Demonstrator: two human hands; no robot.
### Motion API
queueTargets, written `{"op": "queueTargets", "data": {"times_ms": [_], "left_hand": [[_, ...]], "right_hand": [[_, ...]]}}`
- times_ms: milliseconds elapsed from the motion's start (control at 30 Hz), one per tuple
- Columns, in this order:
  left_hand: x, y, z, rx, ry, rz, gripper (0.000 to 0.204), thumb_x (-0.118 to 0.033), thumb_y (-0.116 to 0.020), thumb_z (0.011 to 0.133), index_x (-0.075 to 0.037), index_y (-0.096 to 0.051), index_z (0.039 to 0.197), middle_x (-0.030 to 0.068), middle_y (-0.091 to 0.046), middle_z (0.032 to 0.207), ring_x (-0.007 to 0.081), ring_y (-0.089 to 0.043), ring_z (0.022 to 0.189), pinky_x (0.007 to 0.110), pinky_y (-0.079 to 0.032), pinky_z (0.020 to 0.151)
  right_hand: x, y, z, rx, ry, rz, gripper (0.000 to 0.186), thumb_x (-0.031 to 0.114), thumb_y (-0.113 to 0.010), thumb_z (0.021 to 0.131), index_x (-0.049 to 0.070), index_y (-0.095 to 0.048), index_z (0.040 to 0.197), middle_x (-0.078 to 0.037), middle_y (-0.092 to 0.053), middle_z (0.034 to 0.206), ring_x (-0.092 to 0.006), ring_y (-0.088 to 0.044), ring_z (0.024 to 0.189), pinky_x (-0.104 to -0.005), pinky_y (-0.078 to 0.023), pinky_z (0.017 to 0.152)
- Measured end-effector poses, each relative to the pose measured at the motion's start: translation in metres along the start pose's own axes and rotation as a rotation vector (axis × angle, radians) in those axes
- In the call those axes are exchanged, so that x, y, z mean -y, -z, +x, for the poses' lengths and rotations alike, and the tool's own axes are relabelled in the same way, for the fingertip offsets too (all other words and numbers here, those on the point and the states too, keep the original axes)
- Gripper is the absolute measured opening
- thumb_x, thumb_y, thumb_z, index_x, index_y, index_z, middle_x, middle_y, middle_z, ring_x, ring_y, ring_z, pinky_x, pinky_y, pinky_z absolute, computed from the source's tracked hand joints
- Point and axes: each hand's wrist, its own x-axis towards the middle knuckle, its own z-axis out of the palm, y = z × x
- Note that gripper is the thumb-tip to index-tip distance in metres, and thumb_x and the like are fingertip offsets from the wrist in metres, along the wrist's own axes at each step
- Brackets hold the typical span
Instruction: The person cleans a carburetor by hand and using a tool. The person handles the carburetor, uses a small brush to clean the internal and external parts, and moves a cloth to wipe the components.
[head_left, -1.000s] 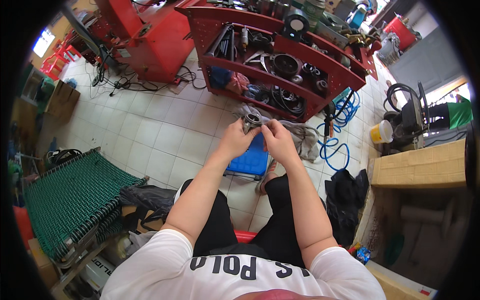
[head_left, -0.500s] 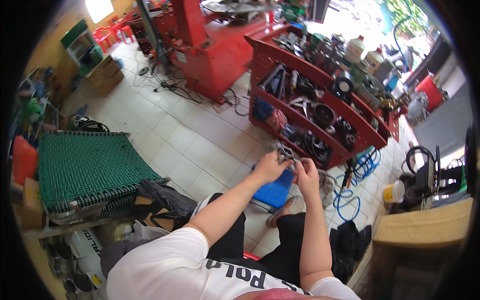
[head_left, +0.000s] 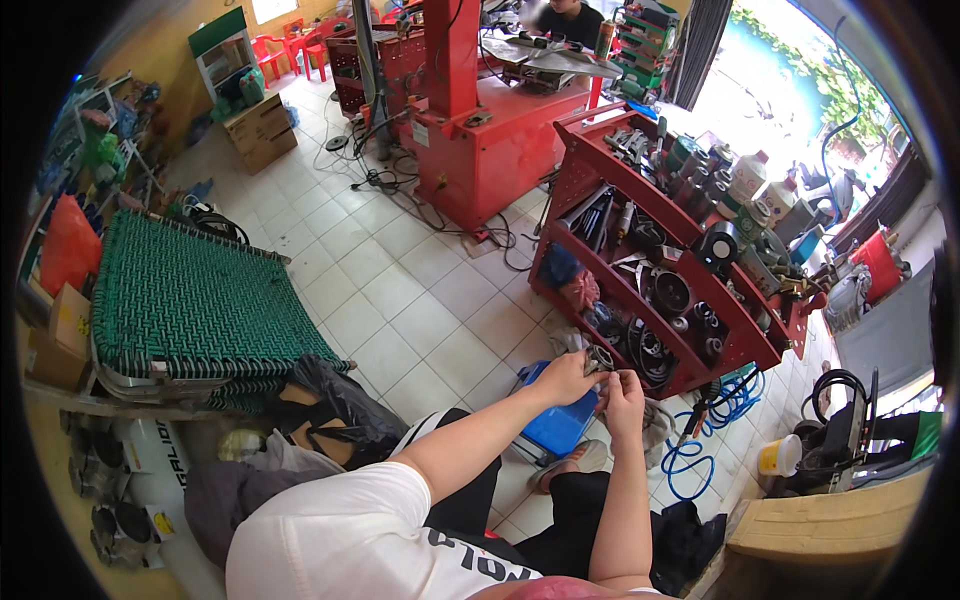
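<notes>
My left hand (head_left: 570, 381) is closed round a small ring-shaped metal part (head_left: 599, 358), dark and silvery, whose exact kind I cannot make out. Close beside it, my right hand (head_left: 626, 402) has its thumb and fingers pinched together at the near edge of that part. What sits between the right fingertips is too small to name. Both hands are held above a blue plastic stool or box (head_left: 562, 428), near the lower shelf of a red tool cart (head_left: 690, 372).
Tools, bottles and metal parts crowd the cart. Blue air hose (head_left: 690, 462) coils on the floor to the right. A green woven folding bed (head_left: 200, 310) lies left. Beyond stands a red machine (head_left: 490, 150) with cables (head_left: 385, 180) around its base; a person (head_left: 570, 22) is behind it.
The view has tilted up, so everything sits lower in the picture and a person shows at the back. My hands keep their hold on the metal part, with slight finger shifts.
</notes>
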Motion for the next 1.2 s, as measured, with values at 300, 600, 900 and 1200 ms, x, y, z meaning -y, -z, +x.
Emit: {"op": "queueTargets", "data": {"times_ms": [300, 600, 900, 1200], "left_hand": [[-0.007, 0.002, -0.001, 0.063, -0.055, -0.068, 0.037, -0.032, -0.076, 0.096, -0.005, -0.068, 0.121, 0.0183, -0.077, 0.109, 0.0396, -0.073, 0.106, 0.046, -0.055, 0.091], [0.013, -0.014, 0.003, -0.015, -0.108, -0.078, 0.035, -0.031, -0.078, 0.097, -0.005, -0.069, 0.118, 0.017, -0.078, 0.107, 0.0354, -0.075, 0.101, 0.045, -0.057, 0.088], [0.017, -0.019, 0.024, -0.247, 0.263, -0.774, 0.037, -0.03, -0.077, 0.102, -0.006, -0.056, 0.119, 0.0068, -0.072, 0.09, 0.0167, -0.07, 0.069, 0.033, -0.059, 0.062], [0.043, 0.011, 0.031, -0.145, 0.511, -1.412, 0.069, -0.072, -0.078, 0.085, -0.017, -0.06, 0.122, 0.0054, -0.069, 0.103, 0.0257, -0.074, 0.095, 0.05, -0.063, 0.084]], "right_hand": [[0.002, 0.014, 0.001, 0.125, -0.297, 0.193, 0.046, 0.041, -0.049, 0.114, 0.009, -0.059, 0.082, -0.001, -0.048, 0.058, -0.0171, -0.05, 0.049, -0.0365, -0.05, 0.051], [0.005, 0.012, -0.002, 0.124, -0.422, 0.275, 0.058, 0.055, -0.044, 0.112, 0.01, -0.056, 0.077, -0.003, -0.051, 0.06, -0.0206, -0.052, 0.048, -0.04, -0.054, 0.053], [-0.028, 0.016, 0.014, 0.085, -0.253, -0.037, 0.057, 0.054, -0.046, 0.112, 0.008, -0.062, 0.083, -0.002, -0.058, 0.064, -0.0165, -0.06, 0.054, -0.0331, -0.049, 0.053], [-0.08, -0.023, 0.006, 0.347, -0.392, -0.545, 0.044, 0.04, -0.064, 0.105, -0.003, -0.073, 0.106, -0.014, -0.075, 0.081, -0.023, -0.073, 0.064, -0.0376, -0.059, 0.061]]}}
